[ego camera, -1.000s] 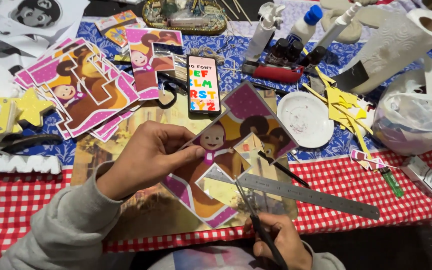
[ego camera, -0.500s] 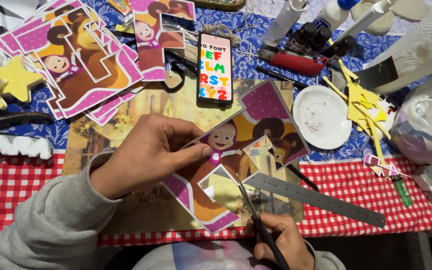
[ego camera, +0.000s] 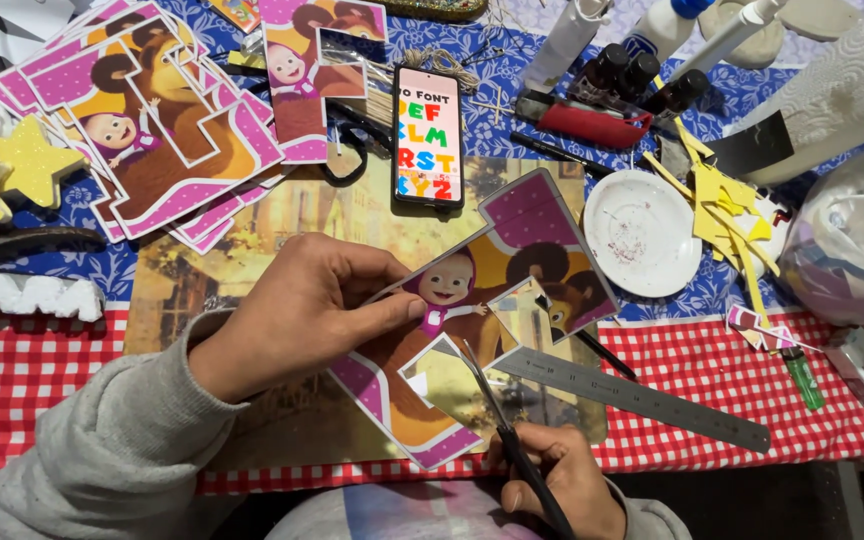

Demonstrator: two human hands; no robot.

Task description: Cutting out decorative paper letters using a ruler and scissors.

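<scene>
- Left hand (ego camera: 307, 305), centre frame, reaches rightward, fingers pinching the cutout (ego camera: 472, 320) above the surface.
- Right hand (ego camera: 557, 480), bottom centre, fingers curled around scissors (ego camera: 497, 420), blades pointing up-left into the cutout.
- Ruler (ego camera: 642, 398) lies just right.

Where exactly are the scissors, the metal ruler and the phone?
scissors (ego camera: 487, 395): head view, on the blades at the card's cut edge.
metal ruler (ego camera: 642, 395): head view, on the middle of its flat steel strip.
phone (ego camera: 428, 135): head view, on the centre of its lit screen.
</scene>
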